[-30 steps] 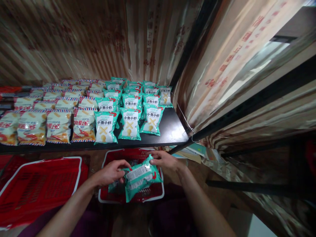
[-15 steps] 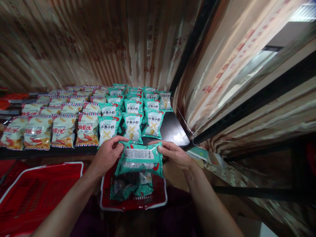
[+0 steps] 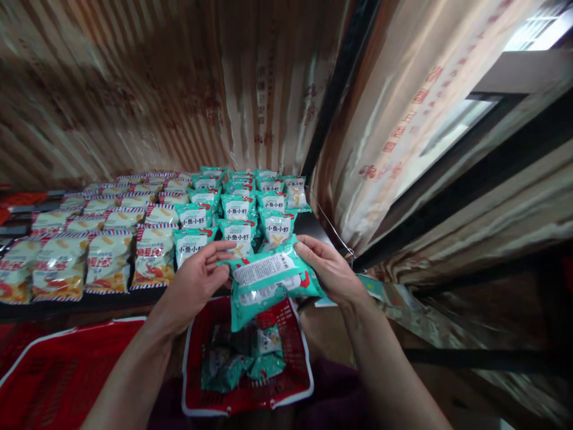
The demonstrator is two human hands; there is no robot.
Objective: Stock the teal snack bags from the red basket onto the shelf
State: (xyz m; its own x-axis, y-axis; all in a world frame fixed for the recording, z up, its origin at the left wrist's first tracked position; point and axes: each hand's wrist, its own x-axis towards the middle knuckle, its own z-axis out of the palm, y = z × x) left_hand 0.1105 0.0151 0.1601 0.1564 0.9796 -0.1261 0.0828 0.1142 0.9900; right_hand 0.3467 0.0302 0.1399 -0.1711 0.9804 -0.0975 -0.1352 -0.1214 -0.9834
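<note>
Four white bags (image 3: 108,263) line front edge of black shelf (image 3: 313,227), curtain (image 3: 188,89) behind; my hands (image 3: 330,270), half-closed, pinch one teal bag (image 3: 271,280).

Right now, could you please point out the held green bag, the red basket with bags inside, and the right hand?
Green bag (image 3: 274,280), head view: middle of its printed side.
Red basket (image 3: 294,346), head view: its right inner wall.
Right hand (image 3: 335,272), head view: middle of the hand.

Teal bags (image 3: 277,226) read 小鱼小虾 in black on front, cream bags (image 3: 154,257) show 爱上虾 in red after one unclear character, held bag (image 3: 271,280) has back print too small to read, curtain (image 3: 407,119) has red characters, mostly blurred.
</note>
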